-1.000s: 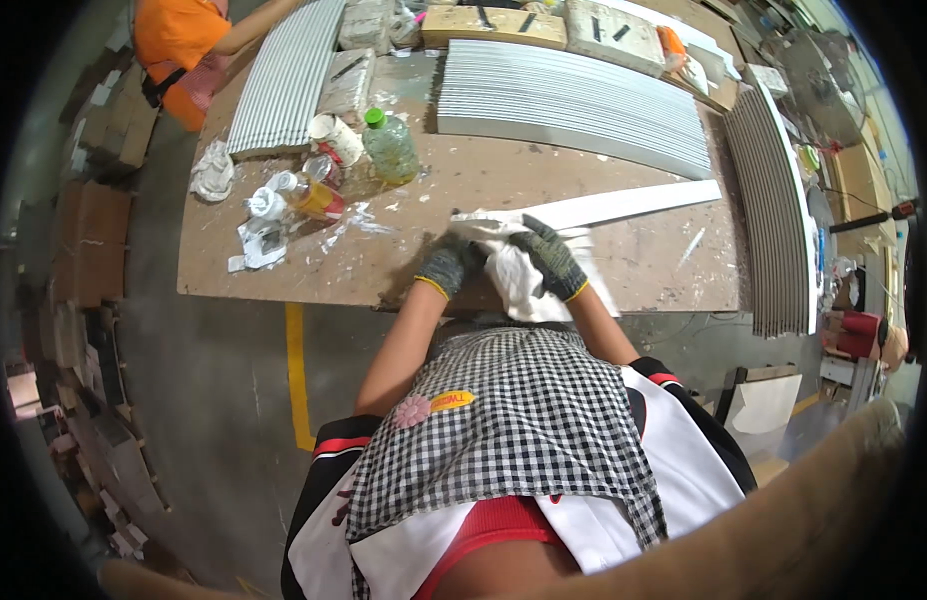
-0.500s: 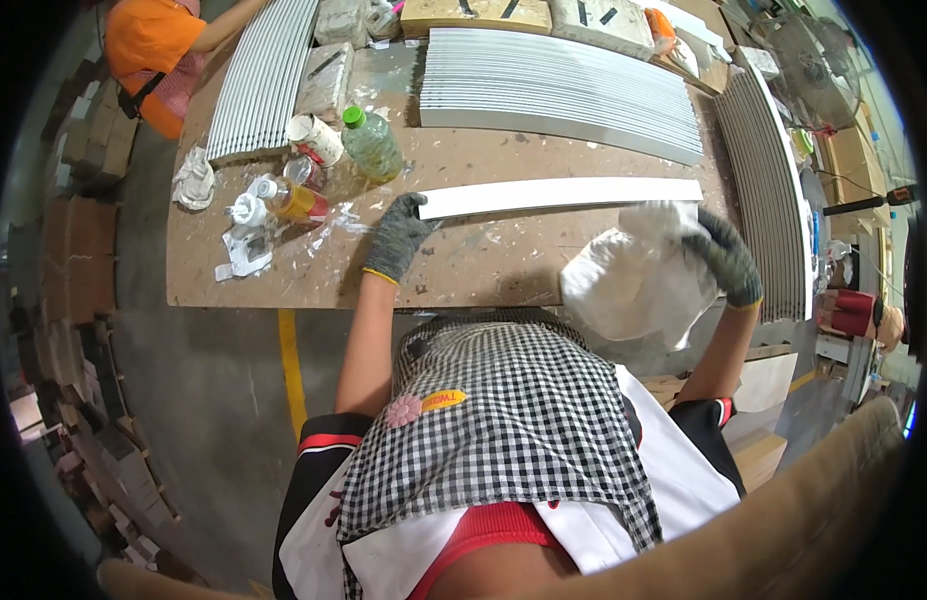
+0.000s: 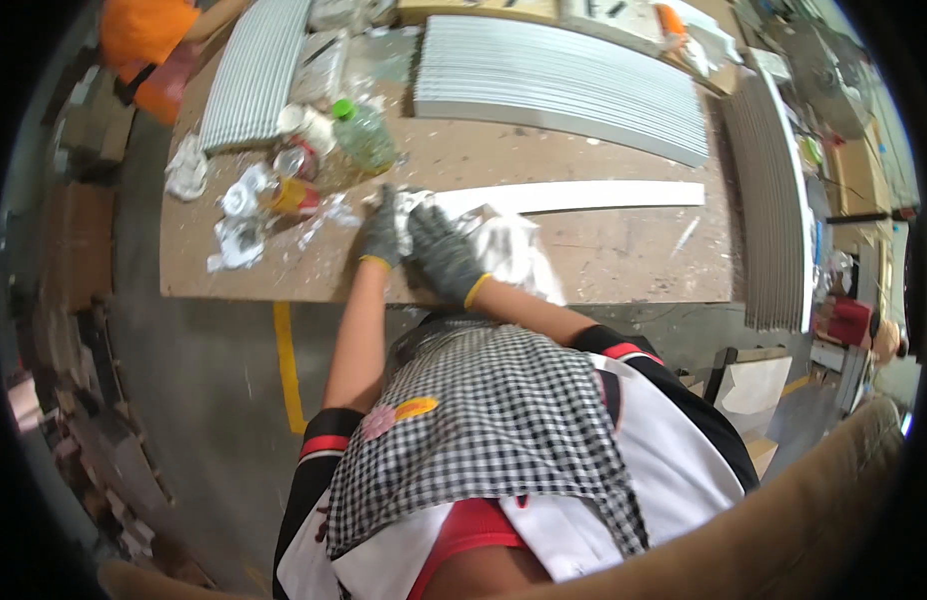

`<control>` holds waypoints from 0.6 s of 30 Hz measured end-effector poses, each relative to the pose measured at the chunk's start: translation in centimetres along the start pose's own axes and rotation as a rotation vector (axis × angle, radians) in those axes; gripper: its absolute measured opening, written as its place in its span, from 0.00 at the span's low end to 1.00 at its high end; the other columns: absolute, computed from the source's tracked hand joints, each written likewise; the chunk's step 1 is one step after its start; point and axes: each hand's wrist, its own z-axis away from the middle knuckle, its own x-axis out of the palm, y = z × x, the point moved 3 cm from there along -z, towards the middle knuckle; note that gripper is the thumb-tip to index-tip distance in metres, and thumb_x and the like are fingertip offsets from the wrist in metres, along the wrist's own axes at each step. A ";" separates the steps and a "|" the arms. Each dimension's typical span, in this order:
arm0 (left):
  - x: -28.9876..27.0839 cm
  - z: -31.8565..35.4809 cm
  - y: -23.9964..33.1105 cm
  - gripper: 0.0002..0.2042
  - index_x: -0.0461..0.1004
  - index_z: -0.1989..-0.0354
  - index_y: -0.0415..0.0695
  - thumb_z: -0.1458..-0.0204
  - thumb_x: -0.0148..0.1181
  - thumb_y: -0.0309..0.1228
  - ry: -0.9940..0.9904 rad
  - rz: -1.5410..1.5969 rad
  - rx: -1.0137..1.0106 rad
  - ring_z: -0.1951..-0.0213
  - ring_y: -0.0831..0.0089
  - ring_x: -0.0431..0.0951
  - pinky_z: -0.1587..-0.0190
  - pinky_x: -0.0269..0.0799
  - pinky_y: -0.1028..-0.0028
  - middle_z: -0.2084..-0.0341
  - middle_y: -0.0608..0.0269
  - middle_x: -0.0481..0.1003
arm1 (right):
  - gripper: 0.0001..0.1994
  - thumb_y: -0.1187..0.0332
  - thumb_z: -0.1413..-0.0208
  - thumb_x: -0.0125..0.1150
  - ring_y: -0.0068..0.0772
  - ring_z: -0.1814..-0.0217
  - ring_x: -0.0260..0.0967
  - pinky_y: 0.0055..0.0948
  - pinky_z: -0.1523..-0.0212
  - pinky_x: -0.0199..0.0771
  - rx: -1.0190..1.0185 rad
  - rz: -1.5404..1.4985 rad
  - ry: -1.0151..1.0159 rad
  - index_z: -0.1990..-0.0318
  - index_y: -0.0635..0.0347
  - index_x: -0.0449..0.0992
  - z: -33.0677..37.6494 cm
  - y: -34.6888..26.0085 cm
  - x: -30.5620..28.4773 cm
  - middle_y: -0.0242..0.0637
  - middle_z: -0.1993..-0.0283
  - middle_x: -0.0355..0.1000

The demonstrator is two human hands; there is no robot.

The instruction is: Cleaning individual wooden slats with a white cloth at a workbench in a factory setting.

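A long white strip (image 3: 594, 195) lies across the brown workbench (image 3: 624, 265). Both my hands wear dark grey gloves with yellow cuffs. My left hand (image 3: 384, 228) is closed on the strip's left end. Touching it on the right, my right hand (image 3: 442, 255) grips a crumpled clear plastic film (image 3: 512, 252) that drapes over the strip and down toward the bench's near edge. My checked apron hides the bench edge below my hands.
Stacks of grey ribbed strips lie at the back (image 3: 564, 80), back left (image 3: 254, 70) and along the right side (image 3: 774, 200). A green-capped bottle (image 3: 364, 135), cans and torn wrapping (image 3: 239, 215) clutter the left. A person in orange (image 3: 144, 40) stands at the far left corner.
Half a second ago my right hand held the film out to the right, away from the strip. It has swung back left with the film and now sits against my left hand.
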 end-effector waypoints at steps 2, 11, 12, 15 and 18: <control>7.1 2.7 5.9 0.40 0.66 0.42 0.40 0.43 0.36 0.67 -0.146 0.384 -0.281 0.54 0.59 0.75 0.49 0.71 0.66 0.49 0.54 0.72 | 0.25 0.65 0.48 0.49 0.52 0.27 0.49 0.49 0.27 0.43 -0.069 0.194 0.076 0.42 0.64 0.70 0.4 3.2 1.3 0.47 0.34 0.61; 6.5 4.1 6.1 0.13 0.76 0.54 0.42 0.45 0.61 0.34 -0.092 0.073 0.116 0.54 0.73 0.73 0.49 0.69 0.73 0.57 0.60 0.75 | 0.28 0.69 0.48 0.54 0.51 0.37 0.62 0.48 0.43 0.66 0.324 0.099 0.066 0.36 0.46 0.64 2.6 5.8 -11.0 0.45 0.41 0.65; 5.0 3.7 6.1 0.13 0.75 0.56 0.41 0.46 0.63 0.32 -0.024 -0.078 0.134 0.54 0.71 0.74 0.51 0.71 0.71 0.56 0.60 0.75 | 0.28 0.65 0.47 0.53 0.49 0.33 0.57 0.52 0.39 0.61 0.207 0.182 0.134 0.36 0.45 0.63 4.5 7.2 -7.9 0.44 0.38 0.62; 6.7 4.1 6.5 0.16 0.70 0.48 0.39 0.44 0.60 0.30 0.095 0.052 -0.055 0.53 0.64 0.74 0.58 0.79 0.63 0.54 0.58 0.72 | 0.32 0.58 0.45 0.51 0.49 0.32 0.54 0.52 0.34 0.50 0.251 0.305 0.248 0.33 0.55 0.54 10.4 12.6 -6.8 0.44 0.36 0.59; 8.3 4.2 7.3 0.18 0.68 0.46 0.38 0.44 0.59 0.29 0.112 -0.084 0.019 0.51 0.63 0.74 0.59 0.80 0.61 0.53 0.56 0.71 | 0.10 0.61 0.46 0.52 0.42 0.49 0.64 0.43 0.52 0.61 0.459 0.386 0.303 0.62 0.46 0.79 21.3 23.6 -10.8 0.40 0.56 0.72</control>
